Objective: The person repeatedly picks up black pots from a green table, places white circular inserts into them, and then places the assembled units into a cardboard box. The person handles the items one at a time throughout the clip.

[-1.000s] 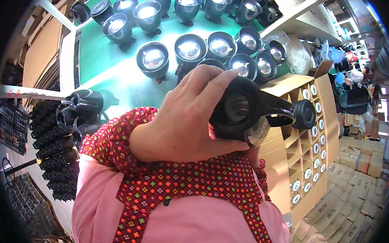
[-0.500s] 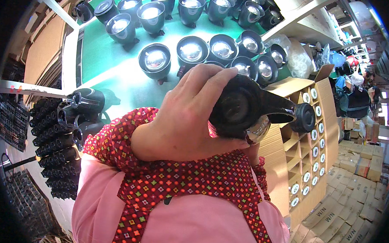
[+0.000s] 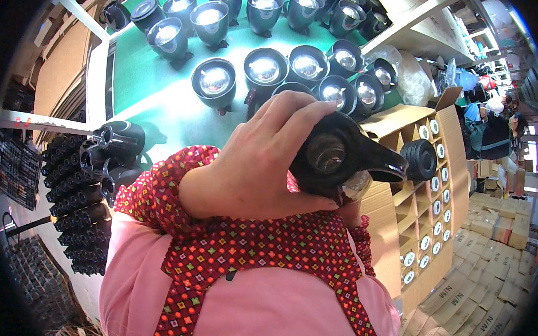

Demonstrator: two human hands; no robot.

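Observation:
My left hand [image 3: 254,161] is closed round a black spouted jug part [image 3: 325,152], thumb below and fingers over the top. It is held up in front of my chest, the spout pointing right, with a dark round opening facing up. Beneath the spout shows a shiny silvery piece [image 3: 358,183], mostly hidden. Only a bit of my right hand [image 3: 352,212] shows below the part; its fingers are hidden. Beyond my left hand, black jug bodies [image 3: 265,70] with silvery domed insides stand in rows on the green table [image 3: 157,112].
To the right is an open divided carton [image 3: 383,233] holding several white-topped pieces, with black round lids [image 3: 418,161] at it. Black spouted parts [image 3: 120,138] lie by the table's left edge, above stacked black parts [image 3: 78,208]. Flat cartons [image 3: 480,285] cover the lower right.
The black spouted part has tilted in my left hand, so its spout sits a little lower and its opening shows more. My left hand has shifted slightly with it.

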